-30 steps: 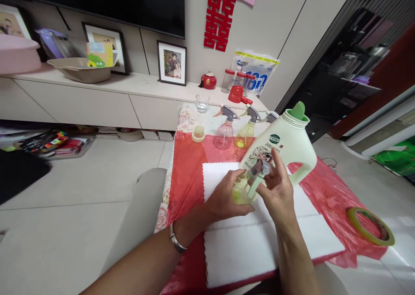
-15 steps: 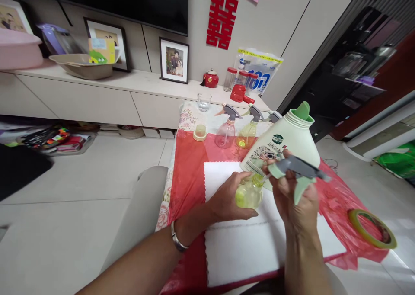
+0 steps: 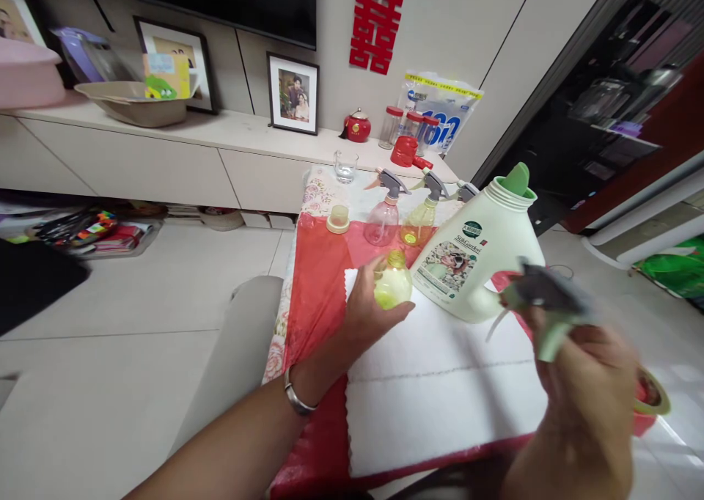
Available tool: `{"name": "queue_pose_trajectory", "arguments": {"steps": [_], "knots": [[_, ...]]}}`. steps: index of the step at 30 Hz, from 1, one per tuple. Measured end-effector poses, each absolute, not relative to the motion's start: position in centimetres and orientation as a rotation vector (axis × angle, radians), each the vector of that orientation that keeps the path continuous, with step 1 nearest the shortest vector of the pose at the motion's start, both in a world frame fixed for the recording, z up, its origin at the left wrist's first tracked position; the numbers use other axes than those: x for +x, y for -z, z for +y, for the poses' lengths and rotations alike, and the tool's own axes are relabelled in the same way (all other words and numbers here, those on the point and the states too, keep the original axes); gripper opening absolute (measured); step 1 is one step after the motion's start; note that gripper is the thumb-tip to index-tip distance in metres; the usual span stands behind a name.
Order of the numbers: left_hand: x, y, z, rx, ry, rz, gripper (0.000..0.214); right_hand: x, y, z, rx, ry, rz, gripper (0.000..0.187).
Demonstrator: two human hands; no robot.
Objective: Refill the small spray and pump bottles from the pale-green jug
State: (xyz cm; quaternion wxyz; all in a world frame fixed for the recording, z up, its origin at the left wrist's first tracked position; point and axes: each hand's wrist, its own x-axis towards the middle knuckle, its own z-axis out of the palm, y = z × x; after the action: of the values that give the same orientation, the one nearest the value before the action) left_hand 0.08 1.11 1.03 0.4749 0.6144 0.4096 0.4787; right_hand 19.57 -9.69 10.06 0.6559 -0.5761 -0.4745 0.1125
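Observation:
My left hand (image 3: 367, 308) is wrapped round a small yellow-tinted clear bottle (image 3: 394, 286) with an open neck, held above a white cloth (image 3: 429, 405). Off to the right, my right hand (image 3: 586, 390) grips a grey and green trigger sprayer head (image 3: 553, 298), blurred by motion, its thin tube pointing down to the left. Between the hands stands a large pale green detergent jug (image 3: 467, 243), uncapped, with a green spout showing in its mouth. Behind the small bottle are a pink spray bottle (image 3: 382, 223) and a yellow spray bottle (image 3: 419, 223), both with sprayer heads on.
A pale cap (image 3: 337, 219) and a glass cup (image 3: 345, 167) sit on the table's far left part. A tape roll (image 3: 654, 394) lies at the right edge, partly behind my right hand. Red-lidded jars (image 3: 391, 127) stand on the cabinet beyond.
My right hand has drawn the sprayer head away to the right, its tube now clear of the bottle neck. My left hand has shifted the bottle left and slightly farther away.

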Motion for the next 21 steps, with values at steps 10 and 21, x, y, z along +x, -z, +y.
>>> {"name": "queue_pose_trajectory", "arguments": {"steps": [10, 21], "knots": [[-0.6, -1.2, 2.3, 1.438, -1.390, 1.135, 0.081, 19.3, -5.0, -6.2, -1.689, -0.677, -2.016, 0.035], [0.3, -0.6, 1.3, 1.582, -1.146, 0.953, 0.087, 20.6, -7.5, -8.1, -1.546, -0.299, -1.532, 0.029]]}}
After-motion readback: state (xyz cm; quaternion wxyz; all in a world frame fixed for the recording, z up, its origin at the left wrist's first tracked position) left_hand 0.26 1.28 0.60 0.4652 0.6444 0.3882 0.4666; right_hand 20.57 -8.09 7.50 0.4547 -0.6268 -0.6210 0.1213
